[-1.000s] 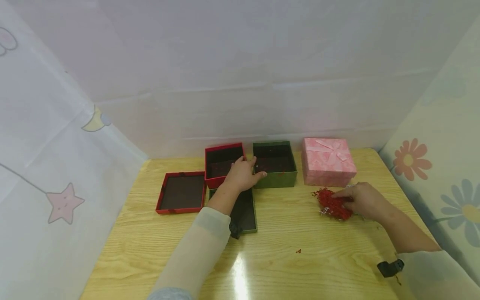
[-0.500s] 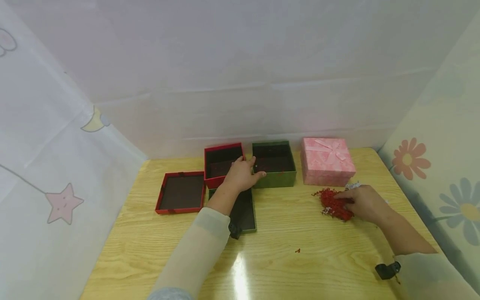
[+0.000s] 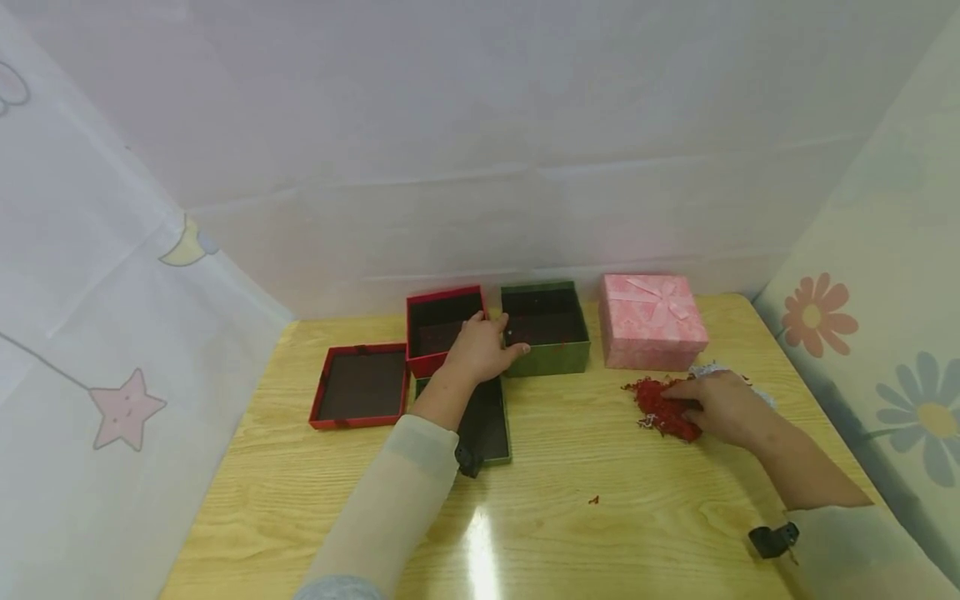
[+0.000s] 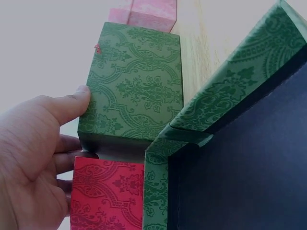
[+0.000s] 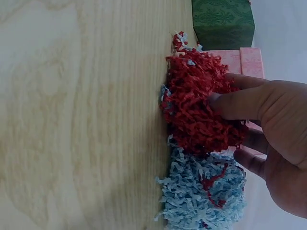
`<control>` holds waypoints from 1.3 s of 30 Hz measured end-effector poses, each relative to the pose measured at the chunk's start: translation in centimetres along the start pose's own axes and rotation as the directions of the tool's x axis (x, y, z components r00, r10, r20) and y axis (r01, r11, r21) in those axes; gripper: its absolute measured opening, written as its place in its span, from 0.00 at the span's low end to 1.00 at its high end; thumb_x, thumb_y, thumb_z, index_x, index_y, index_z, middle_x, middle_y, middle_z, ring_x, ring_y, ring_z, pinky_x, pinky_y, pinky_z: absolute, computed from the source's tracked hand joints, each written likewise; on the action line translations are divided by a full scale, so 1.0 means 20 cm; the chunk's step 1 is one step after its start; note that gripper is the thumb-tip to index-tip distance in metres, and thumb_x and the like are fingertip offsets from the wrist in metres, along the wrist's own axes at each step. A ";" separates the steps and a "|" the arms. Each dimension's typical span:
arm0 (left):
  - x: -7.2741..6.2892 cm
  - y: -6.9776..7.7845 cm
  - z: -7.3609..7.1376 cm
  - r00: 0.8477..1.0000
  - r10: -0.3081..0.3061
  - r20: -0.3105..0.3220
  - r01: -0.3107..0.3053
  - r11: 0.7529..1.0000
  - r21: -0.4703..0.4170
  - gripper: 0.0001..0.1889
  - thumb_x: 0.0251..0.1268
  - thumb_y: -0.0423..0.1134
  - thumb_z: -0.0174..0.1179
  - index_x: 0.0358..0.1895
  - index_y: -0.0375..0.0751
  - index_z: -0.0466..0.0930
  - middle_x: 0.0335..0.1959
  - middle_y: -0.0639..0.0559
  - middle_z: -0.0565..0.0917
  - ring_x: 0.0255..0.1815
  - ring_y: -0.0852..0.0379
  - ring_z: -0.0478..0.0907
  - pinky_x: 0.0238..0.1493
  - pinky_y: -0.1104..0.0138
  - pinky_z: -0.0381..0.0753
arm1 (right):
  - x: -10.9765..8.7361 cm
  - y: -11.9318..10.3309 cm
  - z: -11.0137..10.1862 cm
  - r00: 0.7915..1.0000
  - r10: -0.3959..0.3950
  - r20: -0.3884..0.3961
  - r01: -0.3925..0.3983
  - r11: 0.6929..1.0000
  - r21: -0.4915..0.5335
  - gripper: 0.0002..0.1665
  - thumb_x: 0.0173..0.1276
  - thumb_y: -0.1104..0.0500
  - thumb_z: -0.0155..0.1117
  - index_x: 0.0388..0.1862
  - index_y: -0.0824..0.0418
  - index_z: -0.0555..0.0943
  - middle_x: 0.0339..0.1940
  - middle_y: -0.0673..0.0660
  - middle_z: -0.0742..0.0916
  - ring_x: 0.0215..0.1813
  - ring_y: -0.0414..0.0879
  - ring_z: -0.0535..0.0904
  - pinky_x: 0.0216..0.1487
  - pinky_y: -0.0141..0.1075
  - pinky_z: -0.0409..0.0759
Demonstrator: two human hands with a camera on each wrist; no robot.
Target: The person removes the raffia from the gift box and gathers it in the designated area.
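My left hand (image 3: 476, 350) rests over the neighbouring rims of an uncovered red gift box (image 3: 427, 364) and an uncovered green gift box (image 3: 558, 358). The left wrist view shows its thumb touching the green box's edge while the other fingers reach over the gap and the red box. On the right, my right hand (image 3: 723, 407) holds a clump of red shredded paper (image 5: 196, 105), thumb sunk in it and fingers behind. Pale blue-white shredded paper (image 5: 201, 196) lies beside the red clump, largely hidden under the hand in the head view.
A closed pink gift box (image 3: 652, 321) with a bow stands at the back right. The red lid (image 3: 360, 383) lies upturned at left, the green lid (image 3: 486, 425) partly beneath the left arm. A small red scrap (image 3: 594, 500) lies on the wooden table (image 3: 547, 550).
My right hand shifts only slightly around the red shredded paper, and more of the pale paper shows behind it. The left hand stays at the boxes.
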State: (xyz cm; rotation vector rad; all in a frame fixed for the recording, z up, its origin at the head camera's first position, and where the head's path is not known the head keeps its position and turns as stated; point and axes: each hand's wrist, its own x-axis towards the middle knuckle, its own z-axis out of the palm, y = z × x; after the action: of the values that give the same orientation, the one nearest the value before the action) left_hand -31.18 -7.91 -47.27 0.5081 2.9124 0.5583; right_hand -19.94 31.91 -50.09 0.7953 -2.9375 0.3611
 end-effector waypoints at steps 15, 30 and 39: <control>-0.02 0.03 -0.03 0.997 0.035 -0.063 -0.033 0.999 0.034 0.45 0.71 0.66 0.60 0.83 0.48 0.59 0.79 0.44 0.66 0.84 0.39 0.49 0.81 0.41 0.47 | 0.01 -0.03 -0.10 0.994 0.097 0.043 -0.101 0.987 0.127 0.25 0.64 0.62 0.78 0.61 0.61 0.87 0.53 0.61 0.90 0.53 0.58 0.86 0.52 0.56 0.84; -0.01 0.17 0.00 0.980 0.140 -0.139 -0.135 0.990 0.043 0.41 0.72 0.67 0.58 0.82 0.53 0.63 0.80 0.53 0.66 0.84 0.45 0.50 0.80 0.38 0.46 | 0.02 0.03 -0.14 0.961 0.182 -0.209 -0.145 0.973 0.180 0.29 0.66 0.57 0.78 0.64 0.63 0.83 0.49 0.67 0.90 0.48 0.66 0.87 0.42 0.58 0.83; 0.02 0.28 0.06 0.958 0.213 -0.193 -0.210 0.977 0.037 0.37 0.73 0.65 0.59 0.79 0.53 0.68 0.77 0.56 0.71 0.82 0.47 0.56 0.79 0.38 0.53 | 0.04 0.07 -0.14 0.934 0.226 -0.276 -0.173 0.964 0.202 0.33 0.65 0.58 0.77 0.68 0.65 0.80 0.47 0.67 0.88 0.46 0.65 0.85 0.40 0.58 0.81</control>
State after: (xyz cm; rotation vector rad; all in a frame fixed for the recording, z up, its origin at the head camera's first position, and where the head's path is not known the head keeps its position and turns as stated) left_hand -29.58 -2.46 -46.15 0.8197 3.0699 0.6456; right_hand -21.31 33.26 -47.56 0.4097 -2.7305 0.6967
